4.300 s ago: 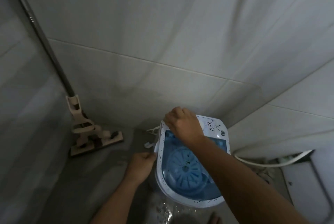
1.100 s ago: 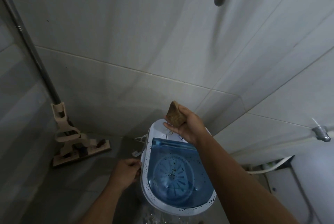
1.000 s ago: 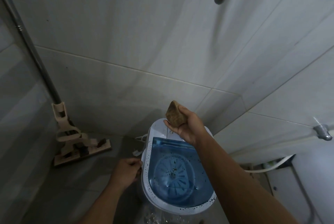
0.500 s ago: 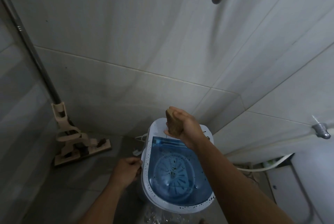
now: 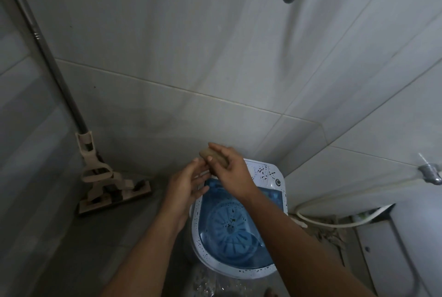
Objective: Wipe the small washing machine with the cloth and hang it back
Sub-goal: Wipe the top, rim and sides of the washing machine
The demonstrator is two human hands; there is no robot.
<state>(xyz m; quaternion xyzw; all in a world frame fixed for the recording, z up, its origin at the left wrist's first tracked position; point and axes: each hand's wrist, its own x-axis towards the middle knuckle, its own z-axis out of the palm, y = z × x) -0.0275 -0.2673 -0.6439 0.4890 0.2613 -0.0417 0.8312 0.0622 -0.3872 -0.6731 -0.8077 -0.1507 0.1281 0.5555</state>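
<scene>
The small, bunched, tan-brown cloth [image 5: 212, 156] sits in the right hand [image 5: 230, 169], whose fingers curl over it from above, thumb beneath. Its long axis runs from about ten o'clock, where a free corner pokes out past the fingertips, down to four o'clock under the palm. The left hand [image 5: 187, 185] is raised at roughly eight o'clock from the cloth, fingers relaxed and spread, their tips reaching the lower edge of the bundle; whether they actually pinch it I cannot tell. Both hands hover above the far rim of the small white washing machine with a translucent blue lid [image 5: 235, 232], at its twelve o'clock edge. Dark markings dot the machine's control panel, but none can be read; no brand shows.
</scene>
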